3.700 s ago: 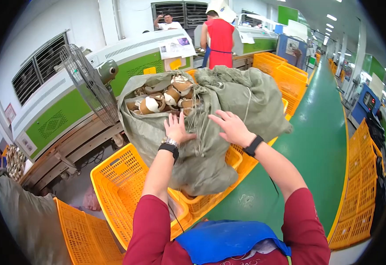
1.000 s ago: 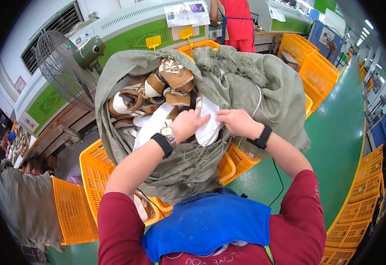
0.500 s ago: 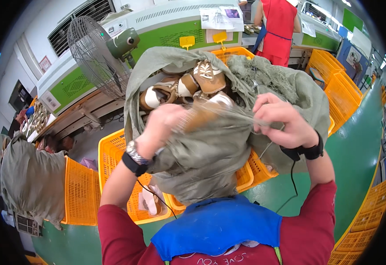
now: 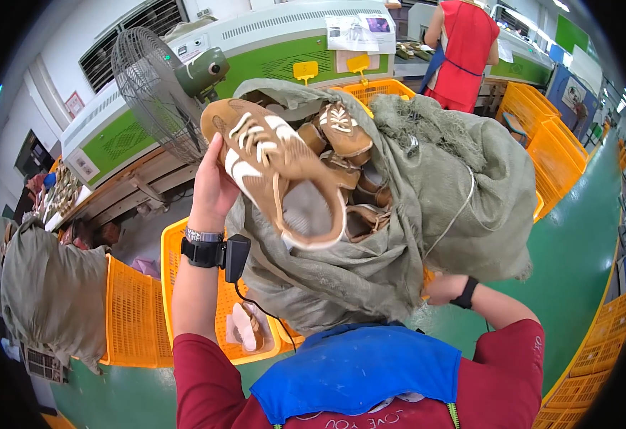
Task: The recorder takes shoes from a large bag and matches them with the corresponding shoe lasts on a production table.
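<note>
The left hand (image 4: pixel 216 182) holds a brown-and-white low lace-up shoe (image 4: pixel 274 154) near its toe, heel slanting lower right, the farther right hand (image 4: pixel 443 289)'s hold unclear.

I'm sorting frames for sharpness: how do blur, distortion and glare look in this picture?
In the head view, the brown shoe in the left hand looks slightly smeared around its opening; the head view's straight edges bow and its corners go black; also in the head view, the green floor shows a pale sheen.
</note>
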`<state>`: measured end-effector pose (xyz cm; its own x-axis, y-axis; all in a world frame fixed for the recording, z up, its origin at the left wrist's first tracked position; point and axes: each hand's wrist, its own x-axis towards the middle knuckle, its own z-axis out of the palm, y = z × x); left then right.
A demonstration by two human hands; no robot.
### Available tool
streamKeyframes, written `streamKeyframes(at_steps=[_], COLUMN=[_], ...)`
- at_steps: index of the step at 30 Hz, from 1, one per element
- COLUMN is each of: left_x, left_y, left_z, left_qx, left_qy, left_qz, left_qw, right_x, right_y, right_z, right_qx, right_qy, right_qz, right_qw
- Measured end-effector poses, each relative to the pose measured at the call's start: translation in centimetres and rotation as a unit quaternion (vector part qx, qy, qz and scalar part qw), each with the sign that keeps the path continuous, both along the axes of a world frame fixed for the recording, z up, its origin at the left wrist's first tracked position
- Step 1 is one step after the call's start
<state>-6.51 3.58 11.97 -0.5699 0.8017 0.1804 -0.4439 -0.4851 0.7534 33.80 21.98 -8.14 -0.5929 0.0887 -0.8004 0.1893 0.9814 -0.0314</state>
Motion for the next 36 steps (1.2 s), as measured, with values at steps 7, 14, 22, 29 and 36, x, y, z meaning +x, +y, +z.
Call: streamKeyframes(at_steps=[7, 14, 22, 29, 36], left_x=[-0.7, -1.1, 2.7, 2.9, 3.3], left_y=[-1.5, -1.5, -3.1, -3.2, -3.7], left_z=[-7.3, -12.3, -10.3, -10.3, -10.9], left_qx=[-0.123, -0.130, -0.147, -0.146, -0.131], left_qy=[0.005, -0.079, 0.125, 0.097, 0.087], left_qz=[0.005, -0.037, 0.064, 0.050, 0.077], left_qw=[0.992, 0.988, 0.979, 0.983, 0.984], right_x=[-11.4, -25.4, -22.4, -20.5, -23.6], right_y=[0.0, 8.2, 9.1, 8.1, 5.9], right_z=[22.4, 14.7, 27.4, 28.2, 24.0], right_qx=[-0.051, 0.225, -0.107, -0.426, -0.620], right_qy=[0.619, 0.642, 0.792, 0.663, 0.450], right_qz=[-0.013, 0.129, -0.107, -0.342, -0.339], right_qw=[0.784, 0.721, 0.592, 0.512, 0.545])
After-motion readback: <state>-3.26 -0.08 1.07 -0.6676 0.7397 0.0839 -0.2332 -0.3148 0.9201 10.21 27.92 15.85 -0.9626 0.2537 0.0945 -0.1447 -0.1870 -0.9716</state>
